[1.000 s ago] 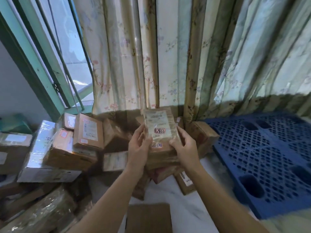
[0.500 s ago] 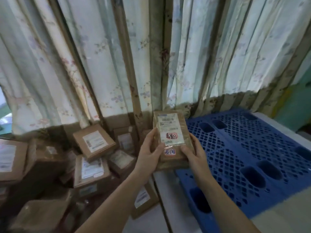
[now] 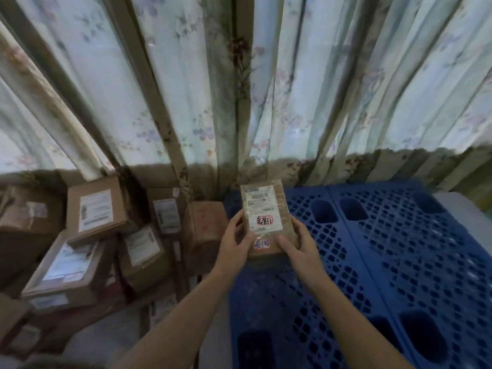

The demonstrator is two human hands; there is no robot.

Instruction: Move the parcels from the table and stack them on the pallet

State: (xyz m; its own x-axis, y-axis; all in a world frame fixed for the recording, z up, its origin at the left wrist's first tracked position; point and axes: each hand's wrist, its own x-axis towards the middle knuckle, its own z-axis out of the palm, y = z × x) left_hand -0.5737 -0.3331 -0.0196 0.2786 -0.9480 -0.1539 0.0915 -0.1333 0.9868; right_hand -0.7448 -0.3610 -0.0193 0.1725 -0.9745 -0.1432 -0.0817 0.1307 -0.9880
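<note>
Both hands, left hand (image 3: 234,242) and right hand (image 3: 298,245), clasp one small parcel (image 3: 266,219) over the pallet (image 3: 372,262); seems light, stiff, tape-slick; side edges suit gripping.

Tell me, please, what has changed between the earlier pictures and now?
The parcel, gripped by the left hand and right hand, has been carried rightward from above the pile of parcels to over the blue pallet. Nothing was let go. The grip, the pile and the bare pallet stayed as they were.
</note>
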